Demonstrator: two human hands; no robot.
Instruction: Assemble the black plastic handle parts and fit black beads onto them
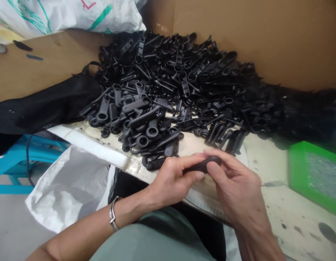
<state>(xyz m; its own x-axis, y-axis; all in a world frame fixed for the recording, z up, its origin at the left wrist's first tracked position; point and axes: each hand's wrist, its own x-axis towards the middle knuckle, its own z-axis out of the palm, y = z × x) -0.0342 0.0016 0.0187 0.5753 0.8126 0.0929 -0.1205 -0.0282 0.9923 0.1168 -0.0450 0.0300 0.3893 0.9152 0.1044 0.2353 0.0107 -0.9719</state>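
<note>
Just over the table's front edge, both hands are closed on one black plastic handle-like part (202, 166). My left hand (172, 181), with a silver bracelet on the wrist, grips its left end between thumb and fingers. My right hand (237, 185) pinches the right end, thumb on top. The fingers hide much of the part's shape. Beyond the hands lies a loose cluster of black plastic handles with ring-shaped ends (142, 141). Behind it rises a large heap of similar black parts (181, 69). By the right hand's outer edge shows a thin, pointed grey piece (275, 183); whether it is held I cannot tell.
A green box (298, 170) with small clear or metallic pieces stands at right. Cardboard walls (252, 36) surround the heap. An open white sack (67, 188) hangs at the front left, near a blue stool (34, 154). A black cloth or bag (54, 101) lies left.
</note>
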